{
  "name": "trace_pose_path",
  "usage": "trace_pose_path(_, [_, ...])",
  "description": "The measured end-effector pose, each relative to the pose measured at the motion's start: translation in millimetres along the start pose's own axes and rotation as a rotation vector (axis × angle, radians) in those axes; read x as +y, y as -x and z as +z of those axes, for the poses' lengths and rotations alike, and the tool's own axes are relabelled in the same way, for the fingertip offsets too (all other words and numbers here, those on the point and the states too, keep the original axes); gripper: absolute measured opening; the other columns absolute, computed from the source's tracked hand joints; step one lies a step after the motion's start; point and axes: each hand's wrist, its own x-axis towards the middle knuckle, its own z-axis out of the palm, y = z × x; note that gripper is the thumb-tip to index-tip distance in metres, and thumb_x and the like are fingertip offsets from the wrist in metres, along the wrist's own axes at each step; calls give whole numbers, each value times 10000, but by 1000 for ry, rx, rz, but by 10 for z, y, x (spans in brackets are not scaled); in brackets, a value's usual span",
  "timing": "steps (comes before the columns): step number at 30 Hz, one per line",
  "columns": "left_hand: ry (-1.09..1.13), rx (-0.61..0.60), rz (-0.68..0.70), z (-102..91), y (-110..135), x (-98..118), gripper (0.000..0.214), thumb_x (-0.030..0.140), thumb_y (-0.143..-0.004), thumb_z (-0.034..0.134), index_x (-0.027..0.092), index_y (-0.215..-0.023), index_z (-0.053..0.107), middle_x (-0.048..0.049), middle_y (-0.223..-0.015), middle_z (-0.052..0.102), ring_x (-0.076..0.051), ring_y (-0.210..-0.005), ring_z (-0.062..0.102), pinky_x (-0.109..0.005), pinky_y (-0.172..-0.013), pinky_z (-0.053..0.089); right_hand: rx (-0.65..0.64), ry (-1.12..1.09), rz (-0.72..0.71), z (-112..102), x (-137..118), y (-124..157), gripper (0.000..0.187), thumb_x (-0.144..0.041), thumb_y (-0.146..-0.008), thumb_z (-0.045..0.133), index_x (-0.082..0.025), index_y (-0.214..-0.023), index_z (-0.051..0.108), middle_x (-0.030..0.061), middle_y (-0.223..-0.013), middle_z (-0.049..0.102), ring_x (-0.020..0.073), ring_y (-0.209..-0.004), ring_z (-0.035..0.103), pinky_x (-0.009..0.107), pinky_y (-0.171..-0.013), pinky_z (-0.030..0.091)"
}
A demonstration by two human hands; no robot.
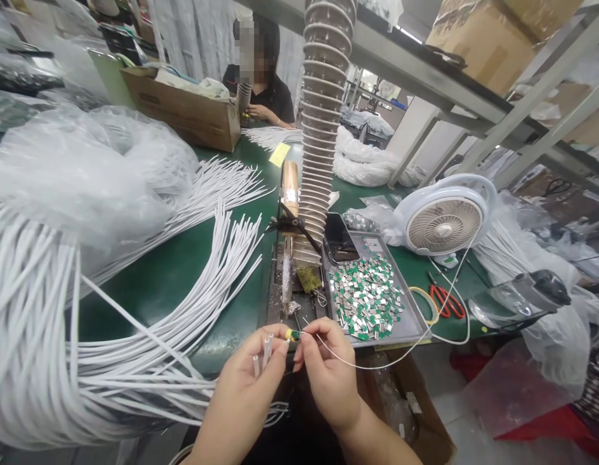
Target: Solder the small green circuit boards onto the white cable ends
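My left hand is closed around several white cables, whose cut ends stick up between the fingers. At its thumb and fingertip sits a small green and yellow connector piece. My right hand pinches a thin white wire, which looks like solder, right beside that piece. The wire loops off to the right. Just beyond my fingers, a wooden-handled soldering iron is clamped tip down. To the right, a grey tray holds a heap of small metal and green connectors.
Bundles of white cable cover the left side. A ribbed extraction hose hangs over the iron. A phone lies on the tray's edge. A fan and red-handled pliers are at right. Another person sits opposite.
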Motion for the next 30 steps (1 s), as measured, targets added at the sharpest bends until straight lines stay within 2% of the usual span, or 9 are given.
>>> trace_pose_path(3, [-12,-5,-4,-17,-15,-52,166,372,-817,566,213,-772,586,-21,-808,655,-194,-777,592,-267,-710,461,-8,49,-32,-15,27,12,109,-277,-889,494,-191,-825,515,-37,-643,509,80,-461,541,204,-445,497])
trace_pose_path(5, [-1,1,-7,-18,-26,-94,168,373,-815,570,216,-755,580,-31,-869,661,-207,-847,596,-273,-745,460,12,151,-138,-46,42,19,91,-228,-899,463,-187,-879,541,-5,-718,537,91,-518,554,225,-482,506])
trace_pose_path(8, [35,36,-16,-10,-40,-133,173,381,-798,594,216,-746,585,-33,-907,658,-214,-869,603,-282,-764,460,34,306,-374,-100,71,34,217,-152,-914,386,-191,-1035,562,30,-786,562,130,-651,579,290,-615,538])
trace_pose_path(11, [58,61,-42,-1,-47,-128,194,405,-762,632,212,-780,616,-21,-791,651,-218,-784,612,-282,-683,465,34,307,-507,-129,122,61,328,-104,-918,343,-193,-1189,505,68,-894,599,141,-733,599,287,-656,552])
trace_pose_path(14, [81,59,-60,6,-51,-96,220,417,-737,654,206,-795,628,-13,-726,637,-214,-728,600,-266,-596,442,63,258,-553,-136,165,84,369,-84,-916,361,-196,-1253,458,102,-1053,607,132,-782,629,258,-667,570])
trace_pose_path(20, [160,9,-102,17,-58,-70,256,423,-761,639,220,-909,596,36,-633,551,-202,-771,582,-235,-547,369,-10,253,-647,-157,96,47,299,-59,-905,407,-191,-1124,562,88,-1011,652,159,-953,644,299,-829,557])
trace_pose_path(25, [176,7,-93,3,-47,-100,258,435,-771,636,227,-911,574,50,-632,510,-179,-758,551,-229,-518,321,-24,265,-670,-161,36,31,277,-40,-892,430,-171,-1080,585,100,-1005,645,157,-971,642,292,-839,554])
trace_pose_path(30, [165,14,-85,0,-43,-114,236,441,-779,629,238,-877,560,83,-551,349,-167,-700,515,-227,-506,302,-20,269,-671,-155,38,25,275,-32,-885,434,-168,-1065,590,98,-1001,637,151,-966,638,282,-842,549])
